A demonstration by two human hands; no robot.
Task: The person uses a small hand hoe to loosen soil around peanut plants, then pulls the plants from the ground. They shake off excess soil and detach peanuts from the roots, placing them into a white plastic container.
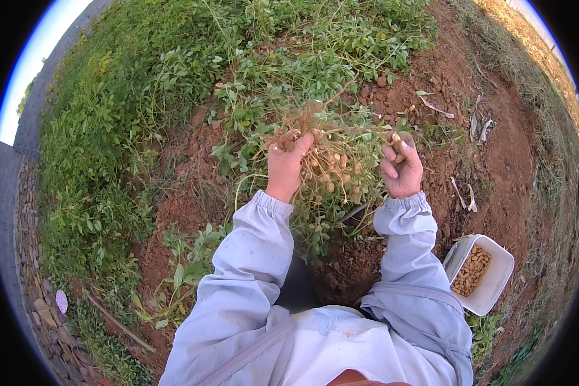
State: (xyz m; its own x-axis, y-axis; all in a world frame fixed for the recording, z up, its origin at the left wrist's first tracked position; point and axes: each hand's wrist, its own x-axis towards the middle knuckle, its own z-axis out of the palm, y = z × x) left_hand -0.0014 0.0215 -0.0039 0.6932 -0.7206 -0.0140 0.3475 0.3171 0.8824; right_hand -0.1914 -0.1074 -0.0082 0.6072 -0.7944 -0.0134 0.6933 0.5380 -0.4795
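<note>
My left hand [288, 167] is closed around the root end of an uprooted peanut plant [307, 120]. Thin, soil-covered roots spread above the fist, and a cluster of pale peanut pods [330, 168] dangles just right of it. To the right, my right hand [402, 168] has its fingers curled in a pinch on a peanut pod [397, 143]. A thin strand stretches from the root clump toward those fingers. The plant's leafy part hangs below and behind the pods, mixed with other foliage, so its full extent cannot be made out.
At the lower right, a white plastic bucket [499, 278] holds many loose peanuts [471, 270]. Leafy green plants [103, 167] fill the left and far side. Reddish soil [489, 186] with dry husks lies to the right. A stick [120, 323] and a stone edging [44, 312] are at lower left.
</note>
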